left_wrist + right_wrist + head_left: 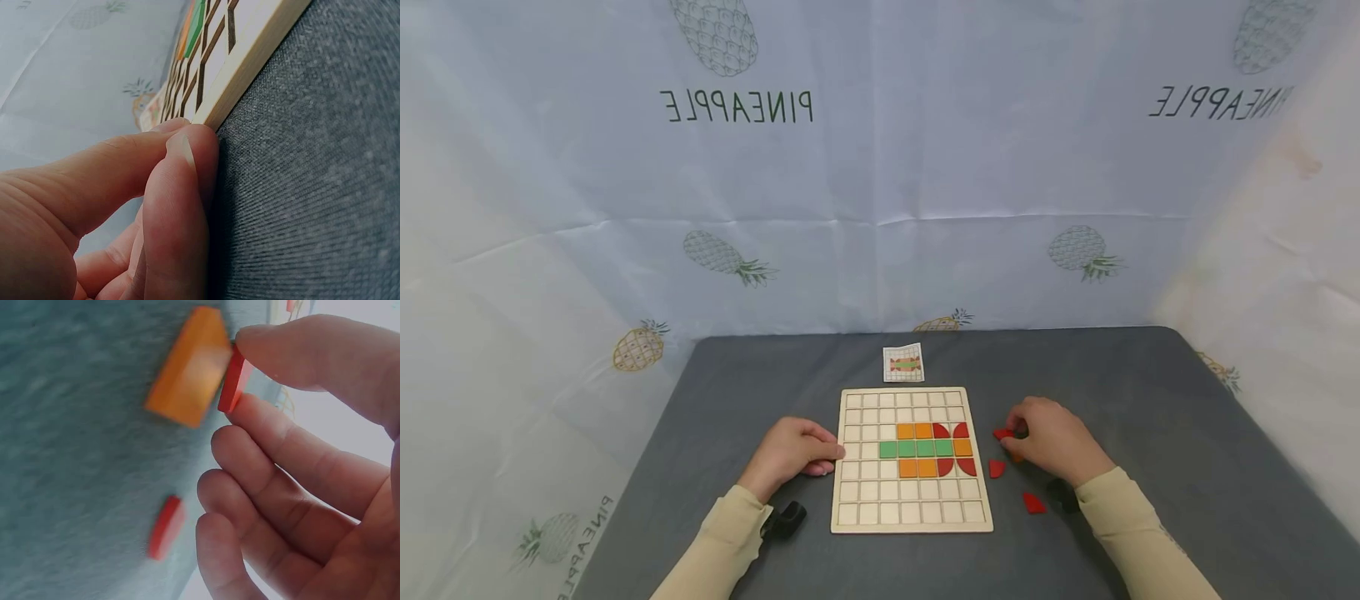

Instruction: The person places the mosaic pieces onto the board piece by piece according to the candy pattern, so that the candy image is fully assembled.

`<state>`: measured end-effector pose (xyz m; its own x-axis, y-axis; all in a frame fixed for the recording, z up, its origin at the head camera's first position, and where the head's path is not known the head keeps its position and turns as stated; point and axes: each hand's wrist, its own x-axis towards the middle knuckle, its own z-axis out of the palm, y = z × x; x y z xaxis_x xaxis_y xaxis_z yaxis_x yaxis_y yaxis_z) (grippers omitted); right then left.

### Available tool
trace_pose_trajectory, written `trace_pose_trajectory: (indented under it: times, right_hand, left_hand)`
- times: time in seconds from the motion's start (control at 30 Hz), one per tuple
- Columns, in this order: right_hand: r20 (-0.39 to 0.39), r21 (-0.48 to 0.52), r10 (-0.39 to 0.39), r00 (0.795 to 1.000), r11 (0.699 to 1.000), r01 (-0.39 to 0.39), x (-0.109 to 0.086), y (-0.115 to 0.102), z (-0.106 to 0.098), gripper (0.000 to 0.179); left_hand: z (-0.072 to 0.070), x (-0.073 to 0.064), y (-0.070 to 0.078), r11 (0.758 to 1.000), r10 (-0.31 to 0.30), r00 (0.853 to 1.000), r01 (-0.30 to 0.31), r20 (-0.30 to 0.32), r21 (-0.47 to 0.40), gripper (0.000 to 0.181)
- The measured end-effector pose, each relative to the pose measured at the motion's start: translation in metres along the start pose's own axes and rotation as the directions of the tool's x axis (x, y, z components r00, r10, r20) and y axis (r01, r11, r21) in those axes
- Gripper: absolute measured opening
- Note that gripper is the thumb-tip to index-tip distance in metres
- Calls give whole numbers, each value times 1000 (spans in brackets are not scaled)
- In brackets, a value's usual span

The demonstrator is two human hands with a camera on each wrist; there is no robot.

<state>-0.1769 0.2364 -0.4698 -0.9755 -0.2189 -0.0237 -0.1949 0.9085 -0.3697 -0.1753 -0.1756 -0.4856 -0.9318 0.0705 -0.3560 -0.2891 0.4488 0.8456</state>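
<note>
A wooden grid board [868, 510] lies on the dark table, with orange square tiles [917, 431], a row of green tiles [915, 449] and dark red quarter-round tiles [967, 467] in its cells. My left hand [793, 454] pinches the board's left edge between thumb and finger; the left wrist view shows the fingertips at the wooden rim [250, 65]. To the right of the board, my right hand [1052, 437] holds a small red tile [234, 381] between thumb and index finger. Just beyond that tile is an orange piece [190, 369] on the table.
Two loose red tiles lie right of the board, one near its edge [996, 468] and another closer to me [1033, 502]. Behind the board rests a small pattern card [902, 363]. A pineapple-print cloth [880, 167] hangs around the table [775, 375].
</note>
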Motion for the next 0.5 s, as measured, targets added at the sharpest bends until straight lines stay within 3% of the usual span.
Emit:
trace_pose_trajectory:
  times: [0.17, 0.33, 0.5]
  right_hand:
    - [-9, 12, -6, 1000, 1000, 6, 11, -18, -4, 16]
    - [-8, 47, -59, 998, 997, 59, 28, -55, -3, 12]
    - [23, 103, -105, 994, 989, 102, 43, -91, 12, 11]
  left_hand:
    - [-1, 0, 0, 1000, 2, 1000, -2, -3, 8, 23]
    - [-2, -1, 0, 1000, 8, 1000, -8, -3, -1, 23]
    - [-1, -2, 0, 1000, 15, 1000, -15, 13, -13, 24]
